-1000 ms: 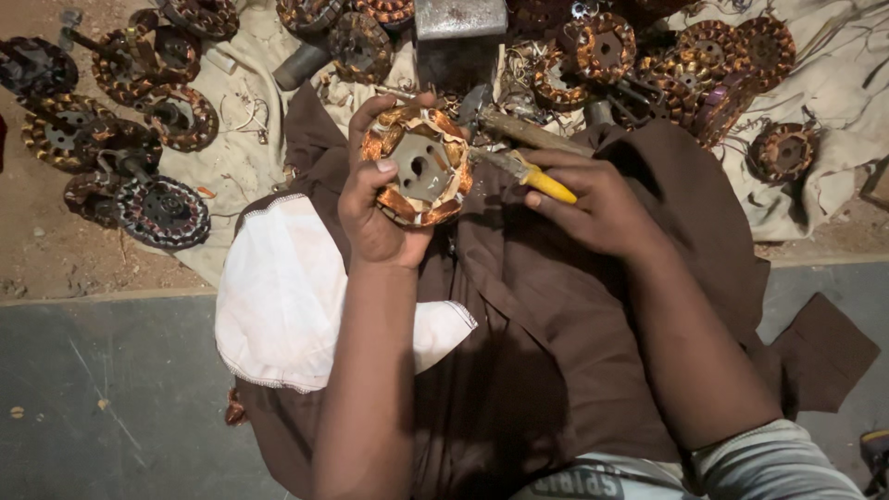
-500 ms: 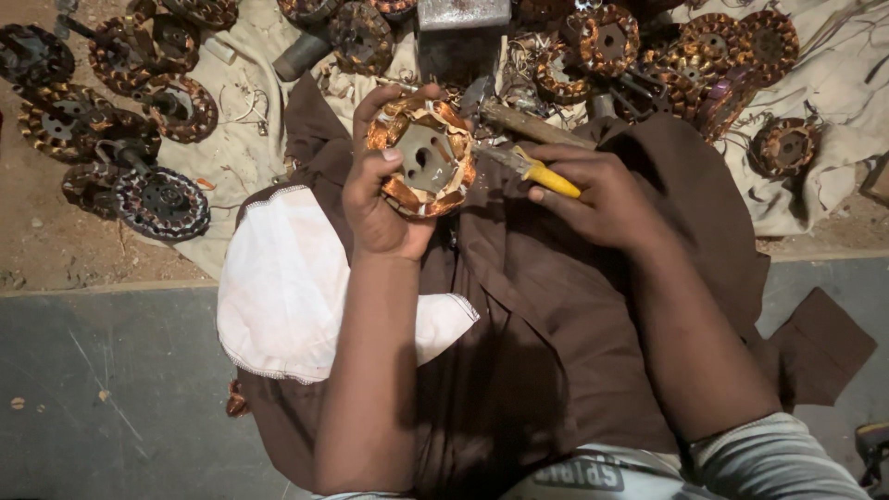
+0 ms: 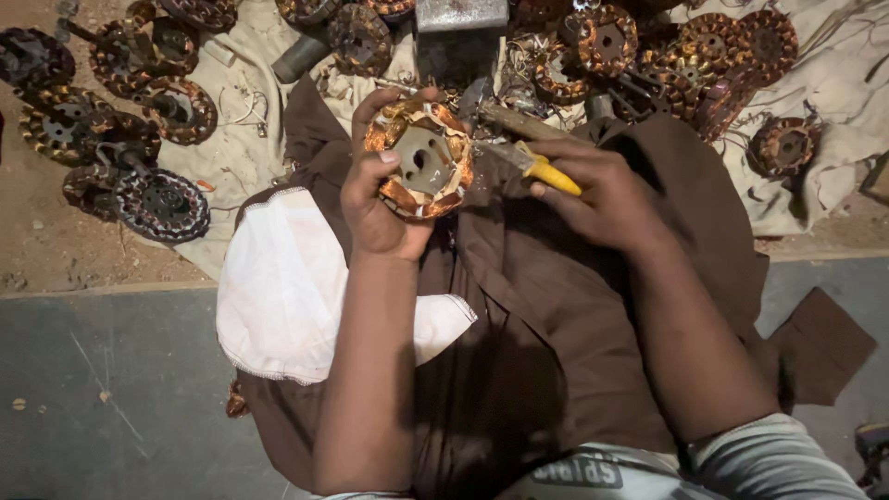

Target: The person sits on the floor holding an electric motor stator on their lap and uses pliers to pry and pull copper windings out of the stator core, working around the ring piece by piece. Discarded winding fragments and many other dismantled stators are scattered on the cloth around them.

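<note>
My left hand grips a round motor stator wound with copper wire, its grey metal core facing me, held above my lap. My right hand is closed around a tool with a yellow handle; the tool's metal end touches the stator's right edge. Both hands hover over the brown cloth that covers my legs.
Several more copper-wound stators lie on the dirt floor at the left and on a pale sheet at the top right. A white cloth rests on my left knee. A grey metal block stands at the top centre.
The stator and both hands have shifted slightly to the left and down in view; the grip on the stator and tool is the same.
</note>
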